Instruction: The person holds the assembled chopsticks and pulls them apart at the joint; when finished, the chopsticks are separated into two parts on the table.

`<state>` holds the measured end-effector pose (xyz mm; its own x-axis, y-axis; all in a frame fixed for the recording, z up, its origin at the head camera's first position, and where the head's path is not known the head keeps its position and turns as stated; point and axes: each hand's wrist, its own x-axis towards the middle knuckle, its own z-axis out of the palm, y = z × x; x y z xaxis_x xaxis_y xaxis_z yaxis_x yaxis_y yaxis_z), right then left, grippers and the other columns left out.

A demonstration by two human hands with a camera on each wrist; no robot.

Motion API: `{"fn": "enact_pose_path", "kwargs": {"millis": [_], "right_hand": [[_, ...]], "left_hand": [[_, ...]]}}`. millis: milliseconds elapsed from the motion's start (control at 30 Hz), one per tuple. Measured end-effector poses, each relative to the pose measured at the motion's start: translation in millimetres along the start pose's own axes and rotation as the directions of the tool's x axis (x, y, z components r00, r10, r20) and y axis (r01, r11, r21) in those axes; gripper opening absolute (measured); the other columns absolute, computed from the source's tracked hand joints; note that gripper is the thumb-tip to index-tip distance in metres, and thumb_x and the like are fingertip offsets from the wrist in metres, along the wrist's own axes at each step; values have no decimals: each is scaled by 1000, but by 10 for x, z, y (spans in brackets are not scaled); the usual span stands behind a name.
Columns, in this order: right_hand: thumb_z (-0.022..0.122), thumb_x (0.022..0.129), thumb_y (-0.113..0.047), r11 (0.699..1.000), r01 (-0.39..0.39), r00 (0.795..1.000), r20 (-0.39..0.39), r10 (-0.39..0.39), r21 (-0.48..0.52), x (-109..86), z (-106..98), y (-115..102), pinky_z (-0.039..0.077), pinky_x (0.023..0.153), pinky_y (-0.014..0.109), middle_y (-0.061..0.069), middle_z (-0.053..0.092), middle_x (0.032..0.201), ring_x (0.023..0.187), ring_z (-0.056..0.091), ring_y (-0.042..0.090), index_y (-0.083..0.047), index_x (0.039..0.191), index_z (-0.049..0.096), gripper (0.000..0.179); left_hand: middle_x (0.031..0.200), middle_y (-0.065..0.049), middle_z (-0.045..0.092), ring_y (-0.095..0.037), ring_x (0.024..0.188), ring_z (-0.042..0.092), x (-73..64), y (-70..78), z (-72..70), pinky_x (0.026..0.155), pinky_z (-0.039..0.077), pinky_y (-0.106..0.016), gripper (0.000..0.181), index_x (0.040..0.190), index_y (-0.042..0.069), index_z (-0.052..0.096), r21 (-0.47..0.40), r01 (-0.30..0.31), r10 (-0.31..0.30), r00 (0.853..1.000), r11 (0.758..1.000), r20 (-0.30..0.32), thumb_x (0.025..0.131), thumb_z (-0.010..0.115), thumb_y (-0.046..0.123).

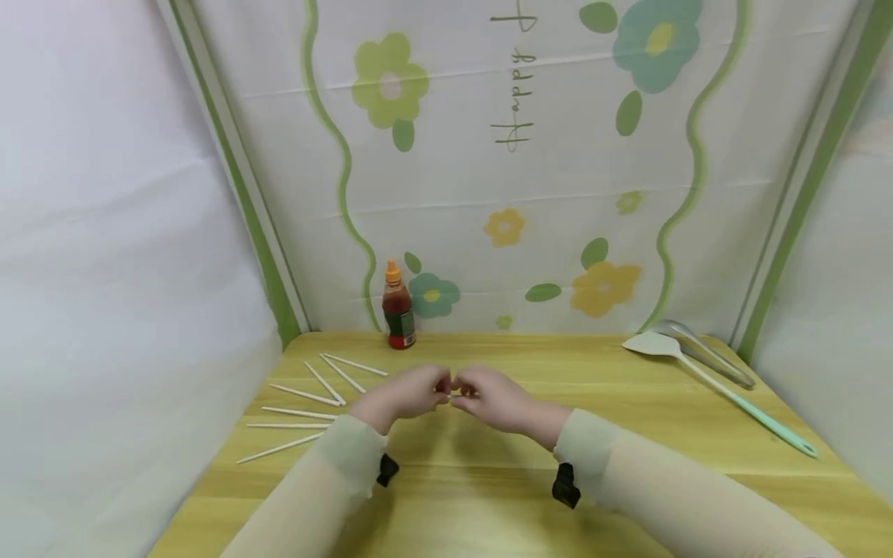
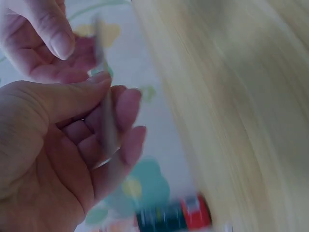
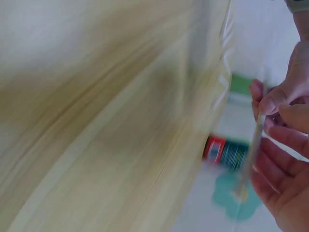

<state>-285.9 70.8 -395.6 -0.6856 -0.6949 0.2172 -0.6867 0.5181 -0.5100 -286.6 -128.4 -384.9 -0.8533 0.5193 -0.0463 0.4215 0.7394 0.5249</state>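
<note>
Both hands meet above the middle of the wooden table (image 1: 488, 511), fingertips close together. In the left wrist view a thin pale chopstick (image 2: 110, 123) is pinched between the thumb and fingers of my left hand (image 1: 413, 390). Its far end reaches towards my right hand (image 1: 494, 397). Seen from the right wrist, the chopstick (image 3: 253, 152) runs along the front of the right hand's loosely bent fingers (image 3: 280, 166), while that thumb stands off it. Several similar chopsticks (image 1: 300, 413) lie fanned out on the table, left of the left hand.
A red sauce bottle (image 1: 398, 306) with an orange nozzle stands at the back left. At the right, a white turner (image 1: 710, 381) with a mint handle lies beside metal tongs (image 1: 701, 339). White and floral cloth walls (image 1: 446, 178) close in the table's back and sides.
</note>
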Motion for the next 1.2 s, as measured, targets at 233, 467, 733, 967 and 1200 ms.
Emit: {"fn": "enact_pose_path", "kwargs": {"millis": [233, 467, 733, 967, 1200], "right_hand": [[64, 97, -11, 984, -137, 991, 5, 137, 115, -357, -206, 385, 47, 62, 33, -4, 60, 87, 72, 55, 14, -13, 96, 59, 6], [61, 98, -6, 991, -117, 992, -42, 121, 70, -555, -255, 623, 46, 58, 31, -4, 61, 86, 67, 52, 12, -11, 100, 69, 9], [59, 98, -2, 983, -63, 998, 19, 60, 175, -652, -364, 763, 50, 61, 31, 1, 69, 98, 73, 60, 21, -8, 108, 74, 19], [49, 103, -1, 973, -211, 977, -3, 212, 93, -770, -614, 1049, 44, 60, 34, 5, 63, 91, 66, 51, 17, -7, 122, 65, 26], [63, 96, -6, 964, -262, 965, -9, 262, -48, -678, -651, 1372, 46, 62, 35, 3, 63, 80, 69, 56, 19, -7, 92, 67, 6]], "left_hand": [[88, -10, 65, -16, 70, 62, 432, 302, 284, 62, 52, -29, 8, 93, 9, 62, -212, -75, 82, 996, 974, 24, 99, 59, 4], [80, 0, 66, -10, 66, 54, 570, 354, 463, 62, 46, -26, 15, 96, 7, 71, -166, -124, 127, 992, 978, 6, 101, 56, 8], [74, -8, 66, -10, 49, 37, 576, 318, 480, 50, 34, -24, 21, 103, 2, 75, -299, -137, 155, 987, 945, 37, 101, 54, 3], [79, -9, 68, -16, 62, 54, 546, 15, 451, 56, 43, -26, 16, 101, -3, 73, -324, -72, 72, 997, 943, -12, 98, 57, -2], [80, -1, 63, -17, 72, 55, 710, -160, 541, 66, 47, -33, 4, 86, 3, 68, -164, 62, -81, 990, 985, -115, 90, 70, 2]]}}
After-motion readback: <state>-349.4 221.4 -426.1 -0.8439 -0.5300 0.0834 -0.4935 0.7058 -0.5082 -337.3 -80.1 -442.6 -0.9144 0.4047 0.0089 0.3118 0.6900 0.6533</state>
